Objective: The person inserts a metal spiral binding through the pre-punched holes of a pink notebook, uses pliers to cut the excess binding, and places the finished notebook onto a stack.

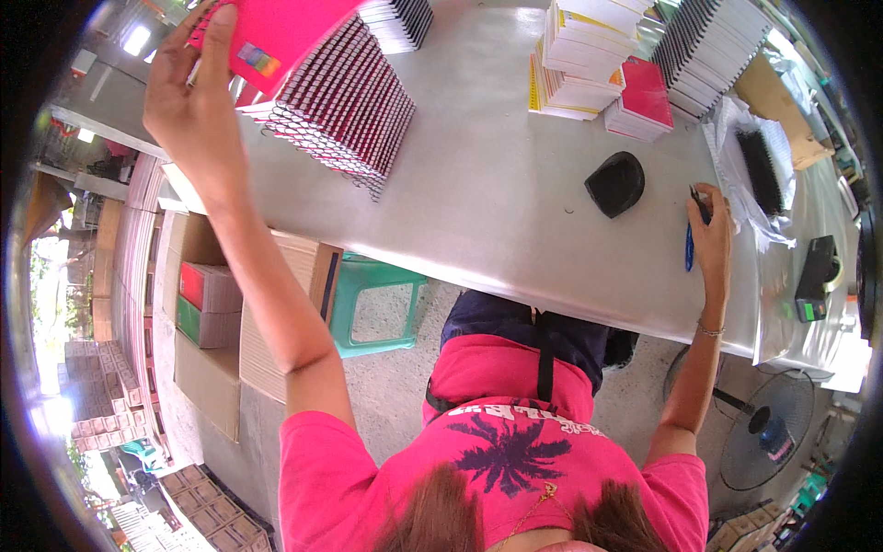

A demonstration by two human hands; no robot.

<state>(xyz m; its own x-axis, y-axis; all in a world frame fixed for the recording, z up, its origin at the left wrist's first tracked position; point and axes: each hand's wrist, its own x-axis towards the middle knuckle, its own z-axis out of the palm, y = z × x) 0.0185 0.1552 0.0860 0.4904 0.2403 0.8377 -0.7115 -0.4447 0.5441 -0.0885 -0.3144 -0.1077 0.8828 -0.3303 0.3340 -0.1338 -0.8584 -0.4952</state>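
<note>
At the upper left, my left hand is closed on the coil-bound edge of a notebook with a bright pink cover, thumb on top. The notebook is tilted over a tall stack of spiral-bound notebooks, coils facing out. On the right side of the table, my right hand is closed round a small hand tool with a dark tip and blue handles, which looks like pliers or cutters. That hand rests low by the tabletop, beside a black rounded block. My palm hides part of the tool.
Stacks of unbound pages, a small red-covered pile and black-coiled notebooks stand at the back right. Black coils lie on plastic wrap. Below the table are an open carton, a green stool and a fan.
</note>
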